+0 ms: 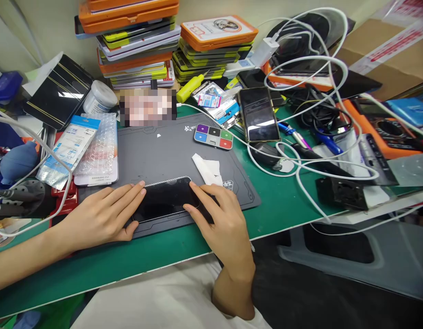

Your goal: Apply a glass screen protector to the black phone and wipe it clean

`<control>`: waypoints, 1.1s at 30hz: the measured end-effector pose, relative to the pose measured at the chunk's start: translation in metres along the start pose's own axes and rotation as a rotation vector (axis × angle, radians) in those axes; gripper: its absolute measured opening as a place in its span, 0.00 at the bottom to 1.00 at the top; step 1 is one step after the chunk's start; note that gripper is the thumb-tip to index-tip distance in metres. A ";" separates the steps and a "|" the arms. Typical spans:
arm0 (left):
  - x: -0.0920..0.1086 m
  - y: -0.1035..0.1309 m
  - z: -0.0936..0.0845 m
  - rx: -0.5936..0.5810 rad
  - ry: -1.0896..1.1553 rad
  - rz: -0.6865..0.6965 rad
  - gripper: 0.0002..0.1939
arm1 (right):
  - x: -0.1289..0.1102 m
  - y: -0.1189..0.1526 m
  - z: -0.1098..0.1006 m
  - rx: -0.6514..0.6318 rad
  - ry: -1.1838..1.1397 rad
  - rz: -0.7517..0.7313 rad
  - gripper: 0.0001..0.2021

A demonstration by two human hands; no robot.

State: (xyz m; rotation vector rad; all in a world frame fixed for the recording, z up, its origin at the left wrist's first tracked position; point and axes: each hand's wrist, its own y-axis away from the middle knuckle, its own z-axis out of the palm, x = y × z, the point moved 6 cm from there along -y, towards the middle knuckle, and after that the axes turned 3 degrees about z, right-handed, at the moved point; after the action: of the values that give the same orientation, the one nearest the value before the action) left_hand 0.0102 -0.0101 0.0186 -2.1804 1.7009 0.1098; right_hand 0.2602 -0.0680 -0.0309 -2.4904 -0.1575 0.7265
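Note:
A black smartphone [165, 198] lies screen up on a dark grey work mat [153, 155], close to the front edge of the bench. My left hand [105, 212] grips its left end, fingers along the far edge and corner, thumb at the near edge. At the other end, my right hand [223, 221] holds the phone between thumb and fingers. Just behind my right hand is a crumpled white wipe [208, 168]. A small case with coloured squares [213, 137] rests farther back on the mat. My fingers cover both ends of the phone.
Stacks of orange and yellow flat boxes [138, 43] stand at the back. Another phone [259, 114] lies right of the mat among looping white cables [300, 171]. Bubble-wrapped packets [98, 148] and a blue air blower [18, 162] sit left. A grey stool [362, 256] stands below, right.

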 end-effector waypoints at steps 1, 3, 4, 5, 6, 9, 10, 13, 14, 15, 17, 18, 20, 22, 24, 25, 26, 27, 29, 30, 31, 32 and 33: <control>0.000 0.000 0.000 0.000 -0.010 0.002 0.28 | 0.000 0.000 0.000 0.002 0.001 -0.001 0.24; 0.001 0.000 0.000 -0.005 -0.033 0.012 0.27 | 0.000 0.000 0.000 0.000 0.004 0.001 0.24; 0.001 0.000 0.000 -0.005 -0.034 0.016 0.28 | 0.000 -0.001 0.000 -0.003 0.004 -0.001 0.24; 0.001 0.001 0.000 -0.004 -0.025 0.014 0.29 | 0.000 -0.001 0.000 -0.007 0.004 -0.003 0.24; 0.001 0.001 0.000 -0.002 -0.006 0.006 0.31 | 0.000 -0.001 0.000 -0.010 0.003 -0.003 0.24; 0.000 0.002 0.001 -0.002 0.068 -0.025 0.42 | 0.000 -0.001 0.000 -0.007 -0.005 -0.004 0.25; 0.000 0.003 0.001 -0.002 0.083 -0.032 0.44 | 0.000 -0.001 0.000 -0.003 -0.008 -0.002 0.25; 0.001 0.004 0.001 -0.005 0.084 -0.029 0.45 | 0.000 -0.001 0.000 0.002 -0.019 -0.004 0.26; 0.001 0.005 0.001 -0.007 0.071 -0.022 0.43 | 0.000 -0.001 0.000 0.002 -0.021 -0.004 0.26; 0.002 0.005 0.002 -0.011 0.055 -0.015 0.40 | 0.000 -0.001 0.000 0.003 -0.021 -0.006 0.26; 0.003 0.004 0.002 -0.017 0.016 -0.005 0.33 | 0.001 -0.001 0.000 -0.001 -0.013 -0.010 0.26; 0.003 0.004 0.001 -0.017 0.000 -0.001 0.31 | 0.001 -0.001 0.000 -0.003 -0.007 -0.013 0.25; 0.003 0.004 0.001 -0.016 -0.017 0.006 0.29 | 0.001 -0.001 0.000 -0.005 0.002 -0.018 0.25; 0.004 0.004 0.000 -0.016 -0.026 0.010 0.28 | 0.001 -0.001 0.000 -0.008 0.004 -0.024 0.24; 0.004 0.004 0.001 -0.022 -0.039 0.011 0.28 | 0.001 -0.001 0.000 -0.006 0.001 -0.026 0.23; 0.004 0.005 0.001 -0.026 -0.044 0.012 0.28 | 0.001 -0.001 0.000 -0.006 0.001 -0.026 0.24; 0.004 0.005 0.001 -0.028 -0.044 0.012 0.28 | 0.001 -0.001 0.000 -0.006 0.000 -0.025 0.24; 0.004 0.005 0.002 -0.028 -0.040 0.011 0.29 | 0.001 -0.001 0.000 -0.006 0.000 -0.026 0.24; 0.004 0.005 0.002 -0.029 -0.040 0.014 0.29 | 0.000 -0.002 -0.001 -0.006 0.000 -0.030 0.24; 0.005 0.004 0.002 -0.030 -0.048 0.019 0.29 | 0.000 -0.002 -0.001 -0.005 0.000 -0.033 0.24; 0.005 0.004 0.002 -0.033 -0.063 0.024 0.28 | 0.000 -0.002 -0.001 -0.003 0.002 -0.036 0.24; 0.005 0.004 0.002 -0.037 -0.078 0.031 0.28 | -0.001 -0.002 -0.001 -0.001 0.006 -0.038 0.23; 0.005 0.003 0.002 -0.040 -0.090 0.036 0.28 | -0.001 -0.002 -0.002 0.000 0.009 -0.039 0.23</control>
State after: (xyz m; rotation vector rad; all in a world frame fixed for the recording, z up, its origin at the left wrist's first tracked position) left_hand 0.0088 -0.0150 0.0142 -2.1405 1.7019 0.2502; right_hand 0.2604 -0.0672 -0.0284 -2.4828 -0.2023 0.6991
